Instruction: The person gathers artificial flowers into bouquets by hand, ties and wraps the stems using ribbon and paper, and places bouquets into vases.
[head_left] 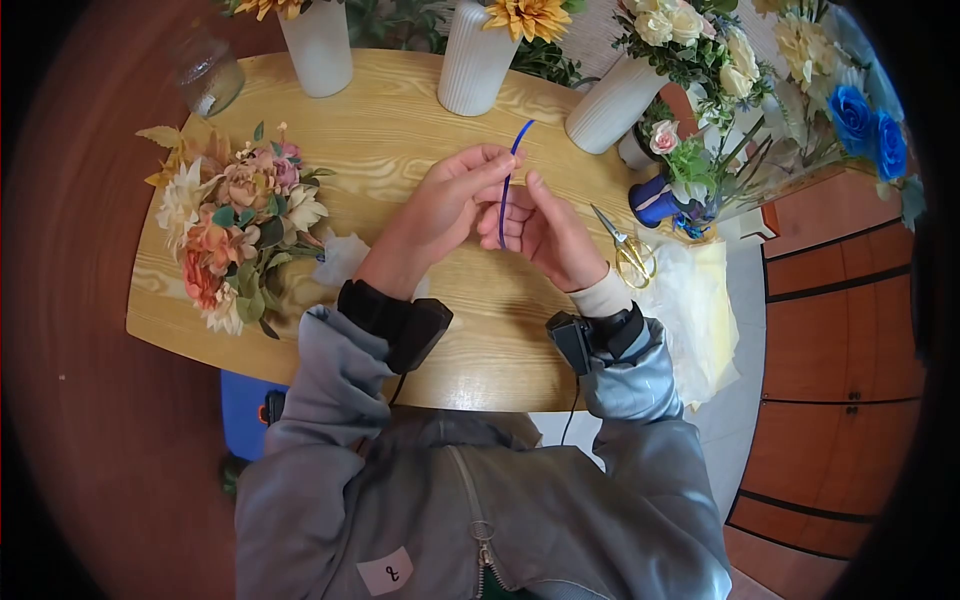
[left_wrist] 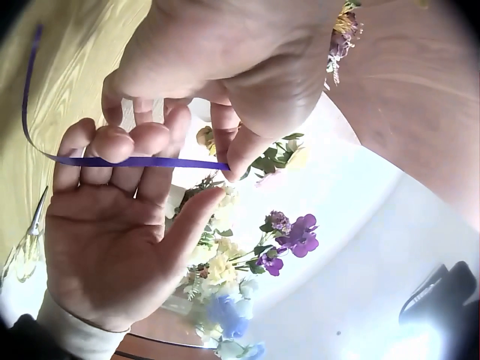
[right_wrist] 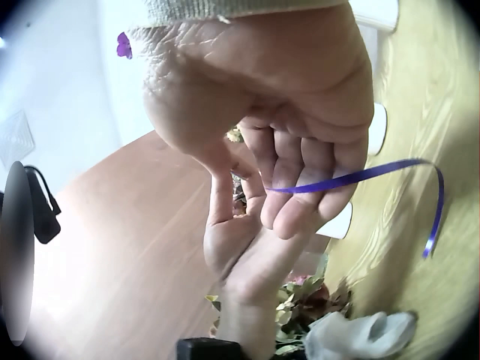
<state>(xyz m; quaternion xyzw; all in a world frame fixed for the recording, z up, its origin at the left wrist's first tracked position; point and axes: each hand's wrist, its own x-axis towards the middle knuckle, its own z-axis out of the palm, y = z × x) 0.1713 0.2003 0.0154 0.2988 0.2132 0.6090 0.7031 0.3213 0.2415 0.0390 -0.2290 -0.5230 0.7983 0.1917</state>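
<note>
A narrow blue-purple ribbon (head_left: 504, 205) stands out between the two hands, above the wooden table. My left hand (head_left: 440, 205) pinches it between thumb and index fingertip near its upper part, and a short end sticks out beyond. My right hand (head_left: 550, 238) faces palm up beneath, its fingers loosely bent and its thumb apart. Across those fingers runs the ribbon (left_wrist: 180, 163), seen in the left wrist view. In the right wrist view, its far end bends down past the fingers of the right hand (right_wrist: 300, 112).
Gold-handled scissors (head_left: 634, 258) lie right of the hands, near whitish wrapping sheets (head_left: 700, 310). A blue ribbon spool (head_left: 652, 202) stands behind them. At left lies a bouquet (head_left: 235, 235) with whitish wrap around its stems. White vases (head_left: 478, 60) line the table's back; a glass jar (head_left: 212, 80) stands back left.
</note>
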